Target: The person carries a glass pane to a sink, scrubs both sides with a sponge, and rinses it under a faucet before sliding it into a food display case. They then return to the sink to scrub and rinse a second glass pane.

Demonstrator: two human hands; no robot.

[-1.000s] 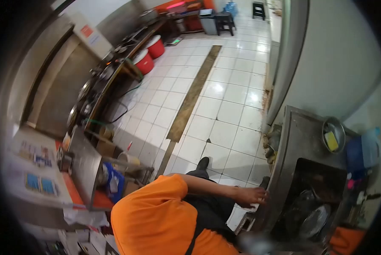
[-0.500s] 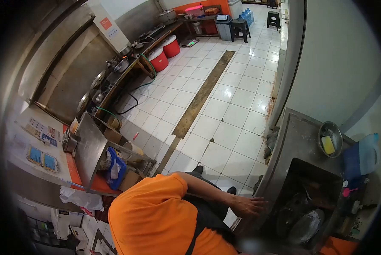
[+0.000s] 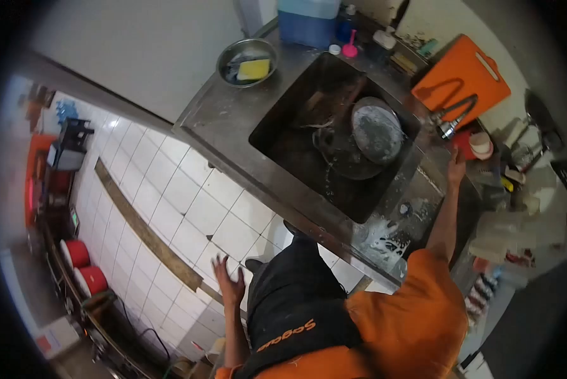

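My left hand (image 3: 229, 285) is raised over the floor beside the black apron (image 3: 296, 309), fingers spread, holding nothing. My right hand (image 3: 457, 167) reaches past the sink to the red item (image 3: 464, 145) beside the tap (image 3: 447, 129); its fingers are small and partly hidden, so a grip cannot be made out. In the dark sink (image 3: 283, 120) a round pan or lid with whitish suds (image 3: 377, 131) lies on another dark pan (image 3: 340, 161). A metal bowl (image 3: 223, 66) with a yellow sponge (image 3: 253, 69) stands on the counter left of the sink.
An orange cutting board (image 3: 463, 82) leans behind the tap. A blue-filled jug (image 3: 307, 25) and a pink funnel-like item (image 3: 350, 48) stand at the back. Foam (image 3: 384, 243) lies on the near counter. Two red buckets (image 3: 90, 280) stand on the far-left floor.
The view has swung right and down onto the sink. The right hand has come into view near the tap. The visible hand was low by the counter edge before; the left is now raised over the floor.
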